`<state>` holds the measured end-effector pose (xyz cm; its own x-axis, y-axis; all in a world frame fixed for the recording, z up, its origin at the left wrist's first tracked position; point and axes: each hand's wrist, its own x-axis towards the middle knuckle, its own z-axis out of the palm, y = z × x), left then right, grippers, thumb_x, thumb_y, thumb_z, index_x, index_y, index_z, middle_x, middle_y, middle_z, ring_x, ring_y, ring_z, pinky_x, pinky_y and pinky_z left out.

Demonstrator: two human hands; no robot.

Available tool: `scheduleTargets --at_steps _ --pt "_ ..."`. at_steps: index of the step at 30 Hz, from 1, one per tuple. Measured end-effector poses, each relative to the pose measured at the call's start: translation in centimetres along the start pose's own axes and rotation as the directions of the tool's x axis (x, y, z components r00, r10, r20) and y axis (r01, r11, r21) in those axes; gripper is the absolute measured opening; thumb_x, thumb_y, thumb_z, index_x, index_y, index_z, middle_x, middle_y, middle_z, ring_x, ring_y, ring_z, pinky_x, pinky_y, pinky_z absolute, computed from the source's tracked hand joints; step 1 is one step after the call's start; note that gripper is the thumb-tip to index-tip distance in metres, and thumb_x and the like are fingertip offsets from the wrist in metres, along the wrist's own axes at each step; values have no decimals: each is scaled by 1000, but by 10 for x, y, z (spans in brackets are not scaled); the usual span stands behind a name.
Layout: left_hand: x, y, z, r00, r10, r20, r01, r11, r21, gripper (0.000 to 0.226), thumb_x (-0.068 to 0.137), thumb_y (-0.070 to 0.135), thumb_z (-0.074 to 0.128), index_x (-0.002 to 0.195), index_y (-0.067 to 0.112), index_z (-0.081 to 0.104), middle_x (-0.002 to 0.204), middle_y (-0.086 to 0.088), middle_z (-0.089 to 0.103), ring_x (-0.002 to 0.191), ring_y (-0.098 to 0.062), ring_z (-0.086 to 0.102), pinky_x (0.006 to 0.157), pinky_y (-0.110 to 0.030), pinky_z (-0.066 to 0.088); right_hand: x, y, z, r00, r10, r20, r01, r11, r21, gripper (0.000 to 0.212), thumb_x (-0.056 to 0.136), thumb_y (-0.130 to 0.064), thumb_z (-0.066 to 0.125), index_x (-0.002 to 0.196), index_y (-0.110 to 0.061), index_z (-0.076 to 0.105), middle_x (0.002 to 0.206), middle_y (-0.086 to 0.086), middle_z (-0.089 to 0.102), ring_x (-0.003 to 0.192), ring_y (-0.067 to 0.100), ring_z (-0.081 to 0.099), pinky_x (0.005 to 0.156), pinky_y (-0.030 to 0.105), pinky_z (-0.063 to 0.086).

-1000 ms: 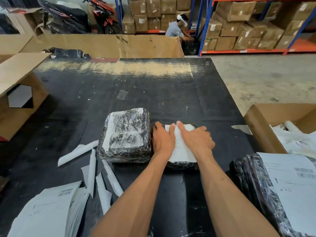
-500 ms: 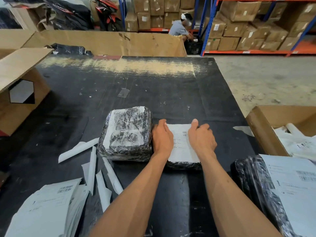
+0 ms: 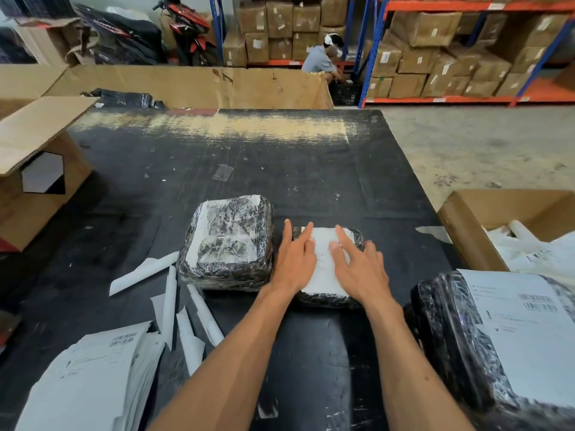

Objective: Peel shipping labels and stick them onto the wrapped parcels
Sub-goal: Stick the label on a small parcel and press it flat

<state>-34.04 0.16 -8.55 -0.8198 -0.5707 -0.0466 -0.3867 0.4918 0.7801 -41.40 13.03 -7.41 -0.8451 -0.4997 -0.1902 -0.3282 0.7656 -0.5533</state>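
A small black-wrapped parcel [image 3: 329,301] lies on the black table [image 3: 280,169], with a white shipping label [image 3: 323,262] on its top. My left hand [image 3: 294,259] lies flat on the label's left edge, fingers spread. My right hand [image 3: 357,265] presses flat on the label's right side, fingers apart. Neither hand grips anything. A larger wrapped parcel [image 3: 227,244] stands just left of my left hand. At the near right a big black parcel [image 3: 451,337] carries a barcode label [image 3: 522,325]. A stack of label sheets [image 3: 90,381] lies at the near left.
Peeled white backing strips [image 3: 174,300] lie scattered between the label stack and the parcels. An open cardboard box [image 3: 466,231] with white waste paper stands at the right edge. Another carton [image 3: 34,169] sits at the left. A person crouches by shelving far behind.
Both hands have opened out flat and slid over the label, fingers now spread towards its far edge. The parcels have not moved.
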Motion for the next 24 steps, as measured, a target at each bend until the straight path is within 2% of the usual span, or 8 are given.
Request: scheduleTargets --at_steps 6,10,14,16,18,20,22,24 --pt "-2 18 -6 980 -167 112 137 963 233 64 107 41 20 161 17 -5 165 -7 -27 138 -43 41 109 -47 36 0 -4 4 998 44 -48 -49 993 -111 55 107 -46 14 161 -44 5 165 20 24 148 38 28 118 55 23" --pt "-10 13 -16 968 -126 215 69 965 254 71 106 48 21 158 17 -16 155 -5 -45 144 -40 35 113 -49 33 3 -1 4 998 52 -47 -56 994 -89 54 108 -44 15 161 -43 8 164 18 27 147 36 29 118 55 24" --pt "-26 7 -19 967 -109 232 31 949 315 69 106 48 18 158 20 -17 159 -5 -39 141 -42 39 113 -48 31 5 2 4 998 49 -41 -49 999 -3 54 109 -40 15 162 -40 10 163 17 30 145 38 31 116 53 27" --pt "-29 10 -17 966 -153 210 80 944 320 66 106 47 16 158 23 -17 162 -7 -32 138 -44 43 114 -48 30 7 4 5 999 25 -30 -22 996 86 55 109 -35 15 164 -33 8 165 16 28 151 38 23 121 51 20" --pt "-30 13 -13 967 -193 166 152 961 232 64 107 45 16 159 26 -15 165 -8 -24 143 -42 36 117 -47 25 5 6 2 998 58 -14 -54 976 210 57 110 -32 17 164 -23 6 168 13 24 156 33 15 125 47 12" --pt "-36 16 -7 971 -210 113 205 977 52 62 108 41 18 159 25 -12 168 -7 -15 153 -34 17 121 -44 15 2 9 -1 983 179 35 -179 903 390 60 109 -33 25 164 -16 9 169 8 22 156 30 17 126 44 14" --pt "-43 16 -2 974 -216 66 222 970 -98 61 108 38 21 160 22 -7 169 -5 -9 156 -24 4 122 -38 9 -5 9 -3 974 219 54 -217 844 490 58 105 -33 32 161 -16 27 166 4 30 153 27 27 125 42 21" --pt "-50 17 -1 975 -223 6 220 960 -171 60 109 34 26 161 19 1 169 -3 -1 156 -20 5 122 -34 8 -14 5 -6 977 212 23 -194 837 512 53 104 -30 36 154 -17 44 161 3 40 148 27 36 123 41 27"
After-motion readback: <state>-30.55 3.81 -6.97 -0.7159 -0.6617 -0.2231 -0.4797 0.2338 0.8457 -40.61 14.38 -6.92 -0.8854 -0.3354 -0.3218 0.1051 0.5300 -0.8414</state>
